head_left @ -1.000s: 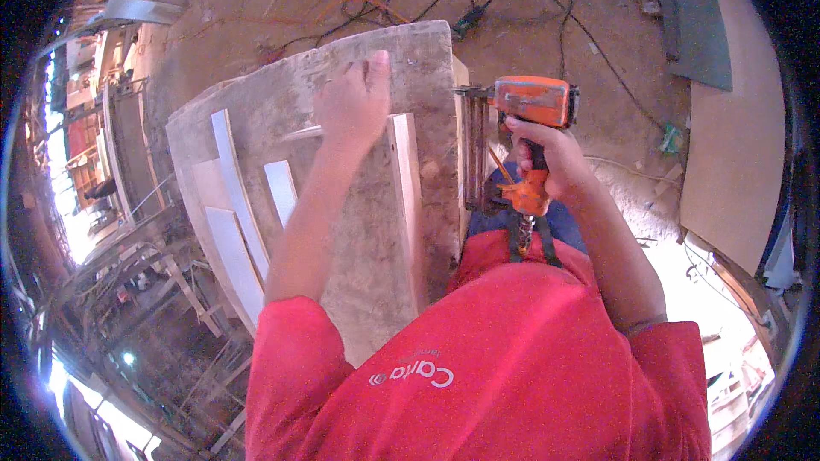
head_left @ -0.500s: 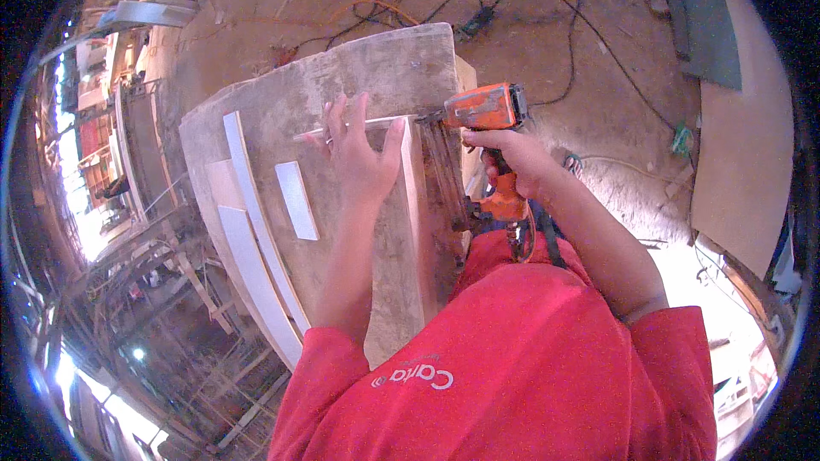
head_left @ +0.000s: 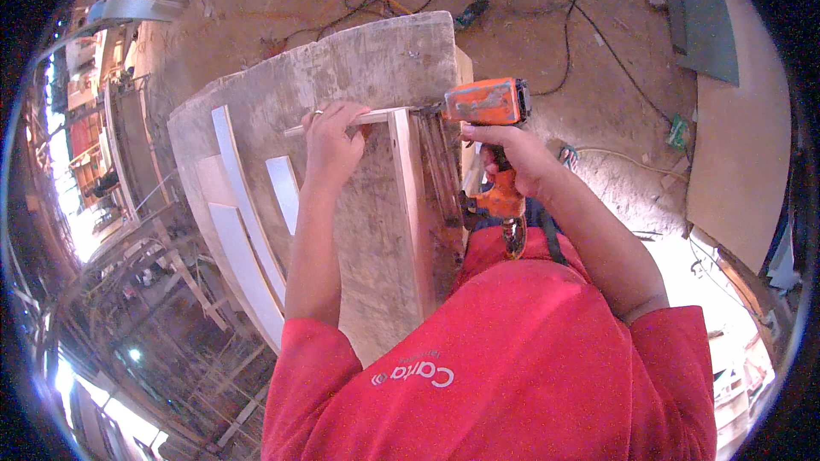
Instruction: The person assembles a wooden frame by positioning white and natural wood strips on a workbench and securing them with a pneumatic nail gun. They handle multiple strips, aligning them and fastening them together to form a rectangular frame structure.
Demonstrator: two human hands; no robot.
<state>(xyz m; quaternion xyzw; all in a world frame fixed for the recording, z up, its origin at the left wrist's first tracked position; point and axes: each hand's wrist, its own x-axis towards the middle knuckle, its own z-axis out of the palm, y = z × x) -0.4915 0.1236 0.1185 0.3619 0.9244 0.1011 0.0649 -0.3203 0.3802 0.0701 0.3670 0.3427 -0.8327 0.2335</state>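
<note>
My right hand (head_left: pixel 523 160) is closed around the handle of an orange nail gun (head_left: pixel 483 104). Its nose points left, against the corner where two pieces of wood meet. My left hand (head_left: pixel 331 143) is closed over a thin wooden strip (head_left: pixel 377 116), fingers bent across its far side. That strip lies crosswise, its right end meeting a longer pale board (head_left: pixel 408 192) that runs toward my body. Both rest on a worn, greyish worktable (head_left: pixel 376 64). The nailer's nose tip is too small to make out against the wood.
Left of my left arm lie a short white strip (head_left: pixel 282 188), a long white strip (head_left: pixel 243 179) and another white piece (head_left: pixel 239 248). Dark cables (head_left: pixel 571 34) loop over the floor beyond the table. A large tan sheet (head_left: pixel 739 179) stands at the right.
My left hand has gone from spread fingers above the strip to gripping it, moving slightly left. The nail gun stays at the corner. The table has shifted slightly left and up in view.
</note>
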